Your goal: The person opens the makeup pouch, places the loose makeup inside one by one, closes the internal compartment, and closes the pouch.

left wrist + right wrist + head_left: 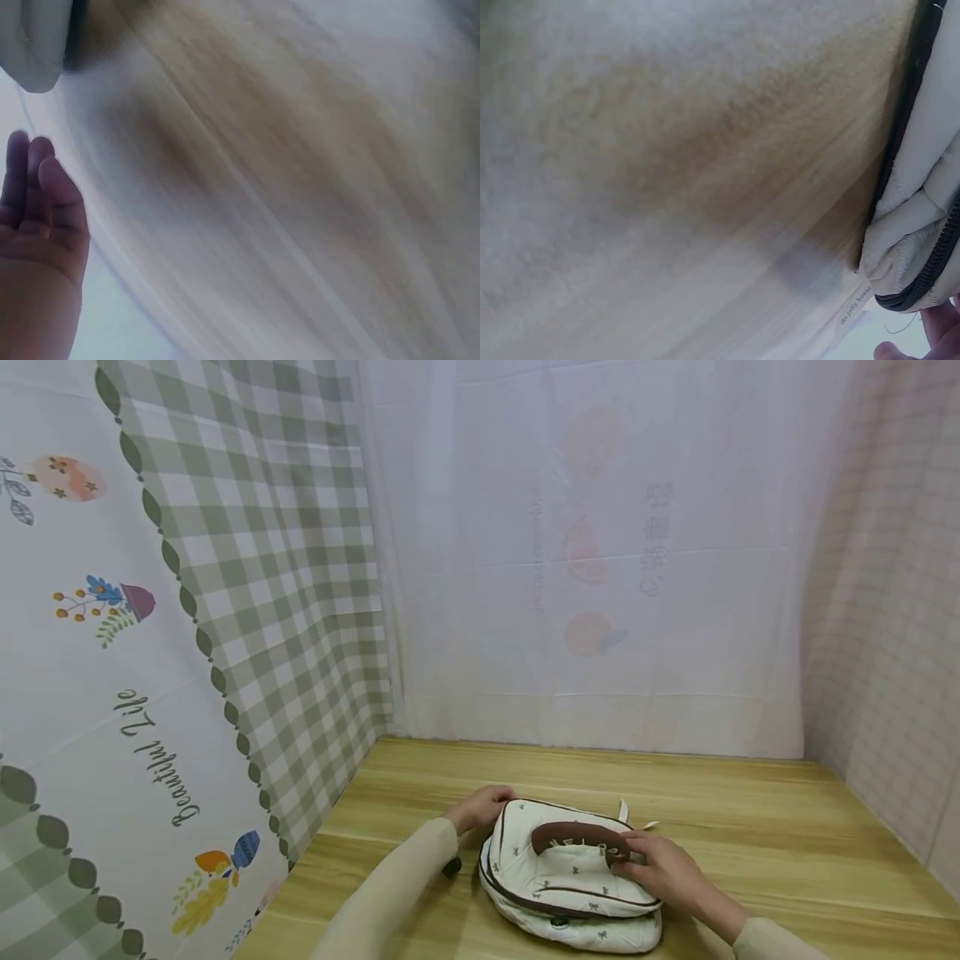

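Observation:
A white fabric bag (573, 881) with small bow prints and dark brown zipper edging lies on the table. Its brown arched handle (570, 835) carries pale letters. My right hand (667, 868) is at the handle's right end, thumb and forefinger about it. In the right wrist view, the bag's zipped corner (907, 255) is at the right edge, with some fingertips (937, 326) just below it. My left hand (480, 808) rests against the bag's far left corner. The left wrist view shows that left hand (45, 225) with fingers extended, a pale edge of the bag (34, 45) above it.
The wood-grain table (780, 835) extends around the bag. White straps (624, 812) stick out behind the bag. A small black object (452, 867) sits beside the left sleeve. A checked cloth (285, 527) hangs at the left, a white curtain (480, 568) at the back.

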### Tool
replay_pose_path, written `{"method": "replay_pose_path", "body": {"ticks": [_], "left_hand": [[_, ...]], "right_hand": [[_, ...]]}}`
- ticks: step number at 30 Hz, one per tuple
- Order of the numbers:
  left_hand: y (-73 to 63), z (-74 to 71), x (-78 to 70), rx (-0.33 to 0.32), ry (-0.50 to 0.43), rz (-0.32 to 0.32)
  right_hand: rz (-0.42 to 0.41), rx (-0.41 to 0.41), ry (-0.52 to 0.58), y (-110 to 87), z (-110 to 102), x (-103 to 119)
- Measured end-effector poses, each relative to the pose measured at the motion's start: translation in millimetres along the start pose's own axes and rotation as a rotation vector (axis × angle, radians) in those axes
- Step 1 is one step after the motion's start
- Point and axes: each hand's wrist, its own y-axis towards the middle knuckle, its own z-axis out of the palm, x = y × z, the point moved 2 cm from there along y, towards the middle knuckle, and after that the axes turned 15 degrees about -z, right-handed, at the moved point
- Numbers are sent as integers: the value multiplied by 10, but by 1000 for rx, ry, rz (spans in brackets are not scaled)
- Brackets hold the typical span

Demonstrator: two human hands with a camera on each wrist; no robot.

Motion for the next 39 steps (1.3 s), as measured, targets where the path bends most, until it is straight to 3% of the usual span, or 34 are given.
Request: {"method": "replay_pose_path", "body": {"ticks": [4, 8, 14, 19, 28, 34, 39], "left_hand": [[-14, -37, 28, -91, 127, 61], [-77, -94, 76, -140, 156, 125], [-265, -173, 124, -207, 199, 214], [-439, -202, 126, -265, 253, 268], [-715, -185, 208, -380, 378, 308], [-913, -149, 211, -452, 431, 282], [-976, -101, 212, -527, 504, 260]], "right_hand": [[30, 23, -16, 4, -18, 10], [83, 45, -27, 15, -34, 32], [144, 46, -58, 34, -21, 60], [145, 26, -74, 42, -15, 76], [155, 13, -63, 46, 21, 119], [142, -12, -96, 40, 46, 148], [135, -31, -153, 30, 82, 178]]}}
